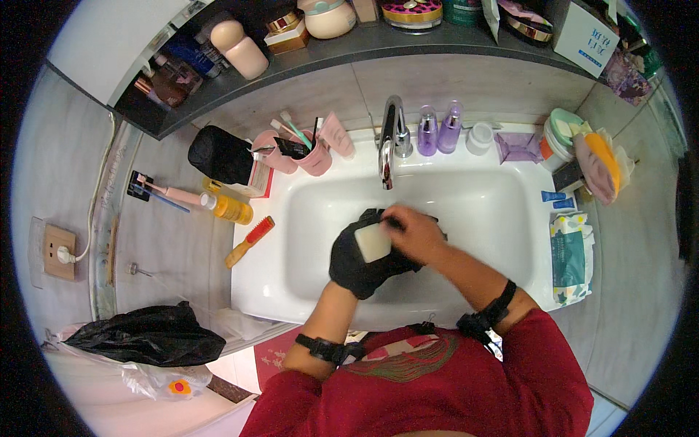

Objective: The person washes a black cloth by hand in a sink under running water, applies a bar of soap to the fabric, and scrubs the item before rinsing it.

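A black cloth (349, 267) is bunched over the front part of the white washbasin (295, 235). It covers my left hand (357, 262) up to the wrist, so those fingers are hidden. On top of the cloth lies a pale, rounded square block (373, 242), perhaps a bar of soap. My right hand (413, 232), slightly blurred, is at the block's right edge with its fingers closed on a dark fold of the cloth. The chrome faucet (389, 145) stands behind both hands, its spout pointing down into the basin.
Left on the rim are a red-bristled brush (251, 240), a yellow bottle (232, 208) and pink cups (315, 160) with toothbrushes. Purple bottles (427, 131) stand right of the faucet. A tissue pack (568, 259) lies at the right edge. Above runs a dark shelf (327, 59) of cosmetics.
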Demonstrator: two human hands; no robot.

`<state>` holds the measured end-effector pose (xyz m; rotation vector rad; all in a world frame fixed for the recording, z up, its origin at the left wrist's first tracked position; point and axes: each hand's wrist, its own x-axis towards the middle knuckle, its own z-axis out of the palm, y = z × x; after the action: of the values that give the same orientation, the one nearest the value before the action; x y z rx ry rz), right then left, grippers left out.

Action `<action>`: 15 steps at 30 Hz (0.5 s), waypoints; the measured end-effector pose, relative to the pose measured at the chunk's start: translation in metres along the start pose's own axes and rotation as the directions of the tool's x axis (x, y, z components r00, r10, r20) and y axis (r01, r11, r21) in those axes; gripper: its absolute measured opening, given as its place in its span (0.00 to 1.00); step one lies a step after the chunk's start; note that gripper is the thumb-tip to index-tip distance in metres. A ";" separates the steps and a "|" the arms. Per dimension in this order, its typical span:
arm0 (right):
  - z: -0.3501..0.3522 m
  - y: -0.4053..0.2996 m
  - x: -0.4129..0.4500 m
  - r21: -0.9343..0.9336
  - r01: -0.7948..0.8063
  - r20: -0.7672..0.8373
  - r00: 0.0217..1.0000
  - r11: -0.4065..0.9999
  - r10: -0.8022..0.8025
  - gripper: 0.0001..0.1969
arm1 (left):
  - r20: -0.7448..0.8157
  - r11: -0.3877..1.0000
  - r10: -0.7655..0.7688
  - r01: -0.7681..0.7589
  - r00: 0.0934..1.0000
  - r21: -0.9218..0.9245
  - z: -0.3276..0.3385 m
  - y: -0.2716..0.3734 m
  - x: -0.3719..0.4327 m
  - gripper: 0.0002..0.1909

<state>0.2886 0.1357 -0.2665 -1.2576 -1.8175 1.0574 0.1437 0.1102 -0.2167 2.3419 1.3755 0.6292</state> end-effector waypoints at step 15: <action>0.039 -0.009 0.024 -0.570 0.117 -0.130 0.964 0.813 -0.230 0.13 | -0.010 0.647 -0.135 0.081 0.991 -0.758 0.048 -0.017 -0.007 0.12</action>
<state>0.2440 0.1474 -0.2737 -1.4214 -2.1148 0.2760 0.1546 0.1085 -0.2666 1.5487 0.9737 1.0151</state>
